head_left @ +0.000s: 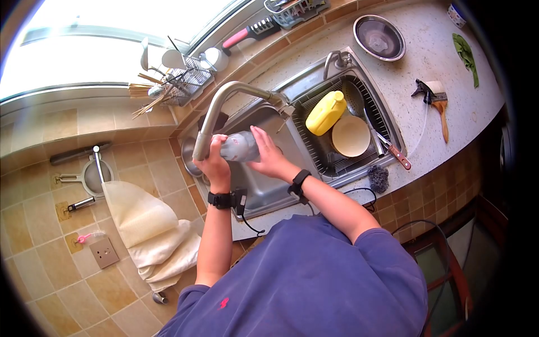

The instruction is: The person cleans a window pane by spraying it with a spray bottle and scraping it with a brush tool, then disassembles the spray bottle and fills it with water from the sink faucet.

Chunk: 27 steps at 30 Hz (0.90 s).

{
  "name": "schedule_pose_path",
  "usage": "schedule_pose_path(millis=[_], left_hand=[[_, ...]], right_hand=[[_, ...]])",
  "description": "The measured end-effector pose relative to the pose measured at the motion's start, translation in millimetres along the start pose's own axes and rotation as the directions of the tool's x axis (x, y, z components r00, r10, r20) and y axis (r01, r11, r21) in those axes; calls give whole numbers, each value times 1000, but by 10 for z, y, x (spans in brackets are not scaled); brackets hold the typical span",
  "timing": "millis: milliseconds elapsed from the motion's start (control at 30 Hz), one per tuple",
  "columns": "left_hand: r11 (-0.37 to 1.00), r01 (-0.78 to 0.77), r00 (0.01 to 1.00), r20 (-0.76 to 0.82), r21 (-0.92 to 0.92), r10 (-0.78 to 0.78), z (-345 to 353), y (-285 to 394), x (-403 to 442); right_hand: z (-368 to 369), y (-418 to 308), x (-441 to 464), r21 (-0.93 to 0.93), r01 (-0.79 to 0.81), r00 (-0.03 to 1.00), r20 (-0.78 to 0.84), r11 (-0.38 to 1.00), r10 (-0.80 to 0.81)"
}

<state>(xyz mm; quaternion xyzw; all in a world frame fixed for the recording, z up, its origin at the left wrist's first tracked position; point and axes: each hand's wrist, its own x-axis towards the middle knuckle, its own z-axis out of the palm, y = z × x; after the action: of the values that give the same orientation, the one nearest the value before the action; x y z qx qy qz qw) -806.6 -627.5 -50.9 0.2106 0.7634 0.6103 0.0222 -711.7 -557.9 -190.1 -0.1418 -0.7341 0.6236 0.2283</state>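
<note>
A translucent greyish plastic bottle (240, 147) with faint reddish marks is held between my two hands over the left sink basin (268, 191). My left hand (215, 163) is closed around its left end, close to the tip of the arched faucet (224, 92). From the other side, my right hand (272, 159) presses against the bottle, fingers extended along it. Both wrists wear black bands. Whether water is running cannot be made out.
The right basin's drying rack (306, 104) holds a yellow jug (326, 113), a white bowl (351, 136) and utensils. On the counter are a metal bowl (379, 37), a trigger spray head (423, 91), a brush (442, 112) and a scrubber (378, 178). A cloth (143, 224) hangs at left.
</note>
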Motion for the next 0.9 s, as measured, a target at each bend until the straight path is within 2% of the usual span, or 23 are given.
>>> schedule_pose_path(millis=[67, 267, 367, 467, 567, 700, 767, 900], left_hand=[[1000, 14, 1000, -1, 8, -14, 15, 50, -9], [989, 20, 1000, 17, -148, -18, 39, 27, -2], [988, 12, 999, 53, -154, -4, 9, -1, 21], [996, -28, 984, 172, -88, 43, -59, 30, 14], [976, -38, 966, 243, -213, 91, -204, -212, -51], [959, 128, 914, 405, -254, -15, -339, -421, -278], [961, 223, 887, 444, -164, -130, -351, -516, -389], [934, 354, 859, 413, -55, -301, -348, -877, -454]], right_hand=[[-25, -127, 41, -68, 73, 997, -23, 995, -75], [29, -128, 187, -81, 193, 975, -92, 978, -200], [41, -140, 186, -86, 172, 974, -131, 981, -182], [7, -157, 180, -100, 174, 972, -144, 980, -187], [-54, -192, 171, -81, 154, 980, -113, 985, -162], [-62, -183, 162, -91, 154, 980, -115, 984, -164], [-21, -161, 154, -99, 154, 977, -134, 983, -167], [14, -120, 134, -77, 182, 970, -148, 980, -192]])
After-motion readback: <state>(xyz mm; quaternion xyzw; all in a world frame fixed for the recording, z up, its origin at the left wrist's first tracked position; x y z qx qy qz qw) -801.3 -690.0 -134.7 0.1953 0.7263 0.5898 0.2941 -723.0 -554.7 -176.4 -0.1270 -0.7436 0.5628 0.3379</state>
